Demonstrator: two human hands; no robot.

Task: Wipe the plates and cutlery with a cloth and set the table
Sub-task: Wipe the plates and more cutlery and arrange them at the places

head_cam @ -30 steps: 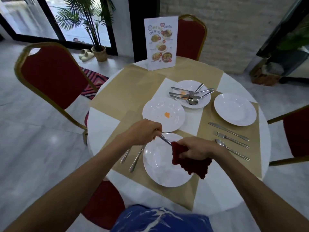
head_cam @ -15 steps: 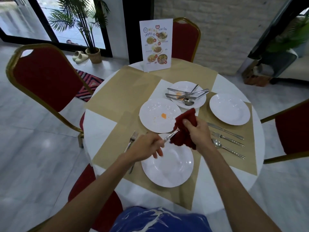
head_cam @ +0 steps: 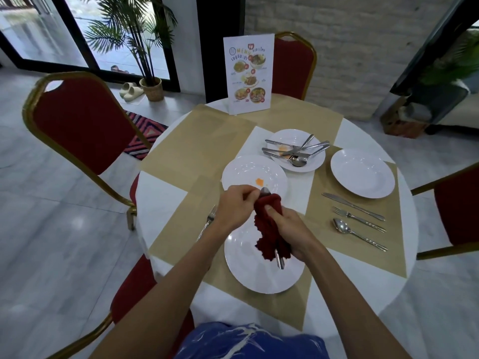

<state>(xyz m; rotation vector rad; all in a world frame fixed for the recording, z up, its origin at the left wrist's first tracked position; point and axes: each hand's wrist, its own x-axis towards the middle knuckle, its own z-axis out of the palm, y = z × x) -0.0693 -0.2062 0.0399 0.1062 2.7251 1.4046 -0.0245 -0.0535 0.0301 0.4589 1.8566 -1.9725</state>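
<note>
A piece of cutlery (head_cam: 279, 260) is wrapped in a dark red cloth (head_cam: 269, 224) and held above the near plate (head_cam: 261, 268); only its metal ends show, one at the top beside the left fingertips and one sticking out below the cloth, so its kind cannot be told. The cloth and the cutlery inside it are gripped by the right hand (head_cam: 290, 229), fingers closed around the bundle. The upper end is pinched by the left hand (head_cam: 237, 208). At 9 o'clock of the near plate a fork (head_cam: 207, 222) lies on the tan placemat (head_cam: 181, 229). At 12 o'clock a second plate (head_cam: 246, 174) with an orange smear is seen, and beyond it, toward 1 o'clock, a third plate (head_cam: 315, 161) carrying a heap of cutlery. At 2 o'clock a clean plate (head_cam: 363, 174) is set with a knife (head_cam: 352, 206), a fork (head_cam: 359, 218) and a spoon (head_cam: 359, 234) laid beside it. A menu card (head_cam: 248, 73) stands at the far edge of the round table (head_cam: 166, 203).
</note>
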